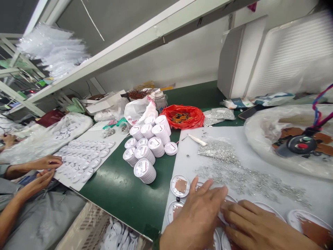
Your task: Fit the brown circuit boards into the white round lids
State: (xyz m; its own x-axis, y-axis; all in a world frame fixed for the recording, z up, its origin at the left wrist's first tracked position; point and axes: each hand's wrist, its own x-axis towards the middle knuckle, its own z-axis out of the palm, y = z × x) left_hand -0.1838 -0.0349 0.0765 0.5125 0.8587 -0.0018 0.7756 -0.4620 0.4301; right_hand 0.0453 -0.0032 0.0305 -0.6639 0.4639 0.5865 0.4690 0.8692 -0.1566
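1. While both hands lie low at the near edge, the left hand (197,215) rests flat with fingers spread, gripping nothing, over white round housings (180,185) on the pale sheet (223,135).
2. The right hand (257,227) lies just beside it, fingers loosely curled on a housing; whether it grips, I cannot tell.
3. Tiny silver screws (234,173) are scattered just beyond the fingertips.
4. Stacked white discs (145,149) stand to the left on the green table (117,187).
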